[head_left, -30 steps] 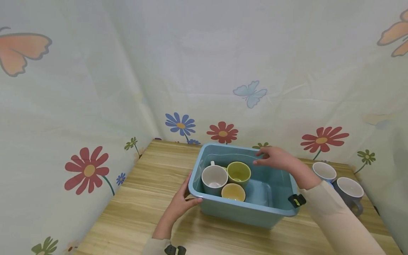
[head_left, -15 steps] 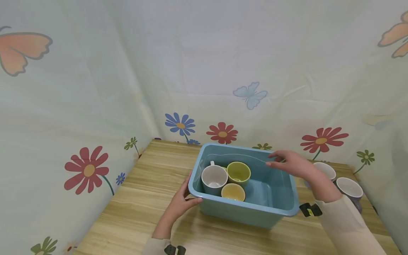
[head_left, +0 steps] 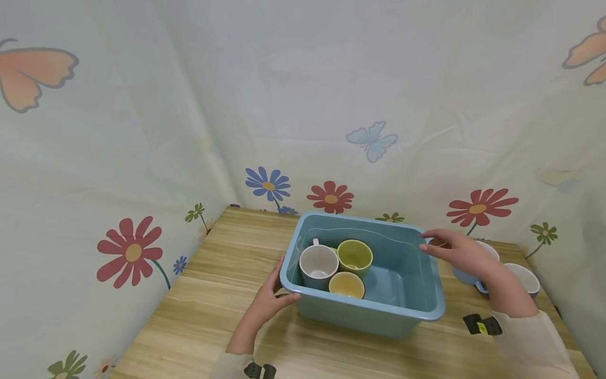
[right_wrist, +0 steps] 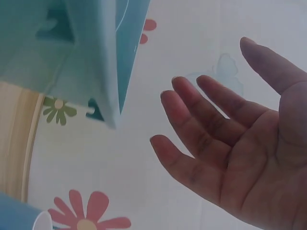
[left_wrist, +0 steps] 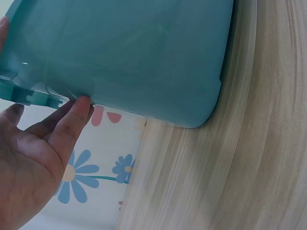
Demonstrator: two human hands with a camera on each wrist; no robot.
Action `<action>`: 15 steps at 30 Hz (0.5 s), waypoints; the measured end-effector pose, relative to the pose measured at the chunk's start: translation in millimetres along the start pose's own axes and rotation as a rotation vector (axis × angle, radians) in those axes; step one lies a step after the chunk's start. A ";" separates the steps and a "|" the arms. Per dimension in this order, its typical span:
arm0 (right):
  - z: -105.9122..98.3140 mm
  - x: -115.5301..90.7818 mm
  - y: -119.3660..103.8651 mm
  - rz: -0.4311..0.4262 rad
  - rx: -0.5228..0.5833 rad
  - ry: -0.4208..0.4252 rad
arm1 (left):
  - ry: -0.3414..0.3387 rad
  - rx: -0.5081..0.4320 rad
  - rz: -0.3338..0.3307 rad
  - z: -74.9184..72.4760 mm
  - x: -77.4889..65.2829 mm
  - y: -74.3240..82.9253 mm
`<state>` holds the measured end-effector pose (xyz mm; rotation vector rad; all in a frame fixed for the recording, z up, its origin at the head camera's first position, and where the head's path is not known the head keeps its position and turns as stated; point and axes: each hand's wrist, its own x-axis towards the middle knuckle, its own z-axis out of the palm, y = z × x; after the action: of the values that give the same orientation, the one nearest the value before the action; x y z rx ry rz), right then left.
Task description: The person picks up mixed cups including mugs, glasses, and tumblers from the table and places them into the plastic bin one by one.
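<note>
A blue plastic tub [head_left: 364,321] stands on the wooden table. My left hand [head_left: 265,305] holds its near left corner, thumb at the front under the rim and fingers along the left side. In the left wrist view the fingertips [left_wrist: 81,103] press against the tub's outer wall. Inside, on the left, are a grey mug [head_left: 319,263] with a pale interior, a yellow-green mug [head_left: 355,257] and a smaller yellow cup [head_left: 347,285]. My right hand [head_left: 454,250] hovers over the tub's far right corner, holding nothing, its fingers relaxed and spread in the right wrist view.
Right of the tub stand a blue mug [head_left: 466,276], partly behind my right hand, and a grey mug [head_left: 523,276], partly behind the forearm. A flower-printed cloth [head_left: 303,105] hangs around the wooden table [head_left: 218,263].
My right hand has moved right, from above the tub's inside to its far right corner, coming over the mugs outside. The left hand, the tub and the cups in it stay put.
</note>
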<state>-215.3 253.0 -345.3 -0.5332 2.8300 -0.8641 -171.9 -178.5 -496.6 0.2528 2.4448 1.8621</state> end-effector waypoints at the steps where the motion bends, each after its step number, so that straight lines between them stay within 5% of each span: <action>1: -0.6 -2.5 2.5 0.004 -0.006 0.011 | 0.000 -0.002 -0.002 0.0 0.0 0.3; 15: -11.7 -36.9 34.0 0.094 0.000 0.107 | 0.003 0.003 -0.006 0.8 -0.4 0.9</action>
<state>-193.8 299.0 -353.9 -0.3613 2.9233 -0.9009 -171.4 -177.5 -495.9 0.2427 2.4478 1.8587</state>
